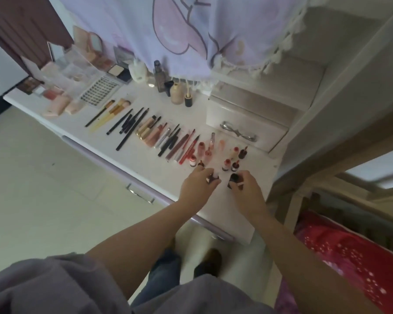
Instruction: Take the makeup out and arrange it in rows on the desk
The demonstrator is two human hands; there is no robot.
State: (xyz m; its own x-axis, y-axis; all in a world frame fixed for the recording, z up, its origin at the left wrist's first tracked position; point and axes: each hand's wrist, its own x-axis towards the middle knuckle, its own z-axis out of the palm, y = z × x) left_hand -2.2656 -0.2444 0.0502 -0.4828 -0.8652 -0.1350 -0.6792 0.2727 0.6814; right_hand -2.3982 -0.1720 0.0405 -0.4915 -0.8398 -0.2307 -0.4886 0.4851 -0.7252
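Observation:
Makeup lies in rows on the white desk [145, 152]: brushes [110, 112], black pencils [129, 124], lip tubes [154, 132], a red pen [187, 150], and several small upright lip glosses [226, 165] near the right end. My left hand [196, 186] pinches a small dark lip tube [213, 177] just above the desk. My right hand [247, 189] holds a dark round-capped lip tube [234, 180] beside it, in front of the standing glosses.
Palettes and compacts [52, 91], a lash tray [100, 89], and foundation bottles [176, 92] stand at the back. A small drawer unit [247, 123] sits at the right. A fringed cloth [191, 30] hangs above. A red bedspread [349, 257] lies at the right.

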